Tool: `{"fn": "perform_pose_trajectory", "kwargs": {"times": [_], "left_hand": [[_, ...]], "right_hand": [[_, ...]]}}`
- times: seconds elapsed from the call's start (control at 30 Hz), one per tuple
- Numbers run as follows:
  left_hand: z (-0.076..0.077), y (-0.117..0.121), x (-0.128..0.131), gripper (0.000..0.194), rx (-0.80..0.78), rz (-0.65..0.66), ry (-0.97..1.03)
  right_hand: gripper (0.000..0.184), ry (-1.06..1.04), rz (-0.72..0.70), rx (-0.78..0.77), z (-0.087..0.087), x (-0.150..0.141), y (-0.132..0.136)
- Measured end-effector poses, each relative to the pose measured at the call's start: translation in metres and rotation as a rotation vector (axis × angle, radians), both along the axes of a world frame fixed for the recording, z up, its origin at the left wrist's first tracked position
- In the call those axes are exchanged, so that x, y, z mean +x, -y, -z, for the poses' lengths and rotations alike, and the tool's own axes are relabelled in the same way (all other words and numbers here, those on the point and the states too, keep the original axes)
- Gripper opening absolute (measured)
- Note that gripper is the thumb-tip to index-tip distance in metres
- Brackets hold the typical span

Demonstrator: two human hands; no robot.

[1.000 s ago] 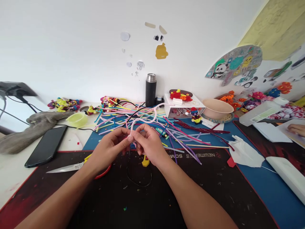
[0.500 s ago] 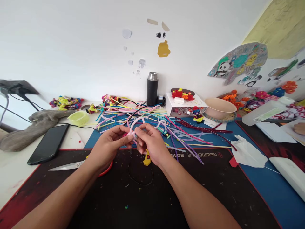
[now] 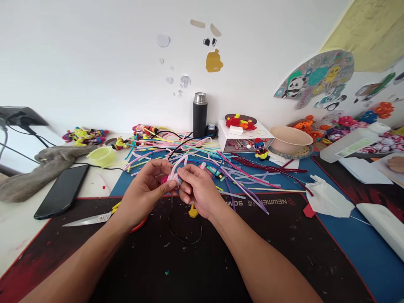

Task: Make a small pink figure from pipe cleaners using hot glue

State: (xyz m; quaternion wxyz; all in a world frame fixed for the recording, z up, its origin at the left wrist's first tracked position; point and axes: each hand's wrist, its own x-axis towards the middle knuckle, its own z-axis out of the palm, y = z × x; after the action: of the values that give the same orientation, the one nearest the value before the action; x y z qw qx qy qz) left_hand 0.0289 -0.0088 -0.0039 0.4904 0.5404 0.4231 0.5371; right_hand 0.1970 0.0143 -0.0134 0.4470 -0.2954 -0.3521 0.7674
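My left hand (image 3: 151, 181) and my right hand (image 3: 198, 185) meet over the desk mat, both closed on a small pale pink pipe cleaner piece (image 3: 173, 177). Bright pink shows at its left side, and a loose pale stem curves up from it. My left thumb presses its front while my right fingertips pinch its right side. The fingers hide part of its shape. Just behind the hands lies a heap of coloured pipe cleaners (image 3: 151, 148). Below my right hand is a yellow cutter (image 3: 193, 211), and scissors (image 3: 101, 218) lie partly under my left forearm.
A phone (image 3: 61, 191) and a grey branch-like object (image 3: 28, 179) are at the left. A black flask (image 3: 200, 115), a white box (image 3: 222, 136) and a beige bowl (image 3: 290, 141) stand at the back. White tissue (image 3: 328, 200) lies right; at far right, part of another person's hand (image 3: 396, 164) shows.
The view has shifted slightly. My right fingers have shifted a little around the pink piece, and my right hand now covers more of the yellow cutter.
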Motion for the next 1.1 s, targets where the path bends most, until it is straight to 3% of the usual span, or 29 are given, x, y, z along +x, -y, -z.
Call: {"fn": "perform_pose_trajectory", "kwargs": {"times": [0.23, 0.37, 0.57, 0.8, 1.1], "left_hand": [[-0.007, 0.002, 0.002, 0.032, -0.123, 0.120, 0.226], [-0.013, 0.003, 0.005, 0.033, -0.209, 0.156, 0.326], [-0.015, 0.004, 0.009, 0.035, -0.219, 0.131, 0.260], [-0.011, 0.003, 0.013, 0.032, -0.270, 0.129, 0.283], [0.000, -0.005, 0.003, 0.032, -0.228, -0.017, 0.365]], "right_hand": [[0.044, -0.132, -0.111, -0.066, -0.002, 0.001, 0.001], [0.043, -0.135, -0.074, -0.010, 0.002, -0.005, 0.003], [0.042, 0.018, 0.084, 0.062, 0.005, -0.012, 0.006], [0.042, 0.095, 0.106, 0.011, 0.002, -0.010, 0.005], [0.038, 0.035, 0.095, 0.058, 0.001, -0.006, 0.005]]}}
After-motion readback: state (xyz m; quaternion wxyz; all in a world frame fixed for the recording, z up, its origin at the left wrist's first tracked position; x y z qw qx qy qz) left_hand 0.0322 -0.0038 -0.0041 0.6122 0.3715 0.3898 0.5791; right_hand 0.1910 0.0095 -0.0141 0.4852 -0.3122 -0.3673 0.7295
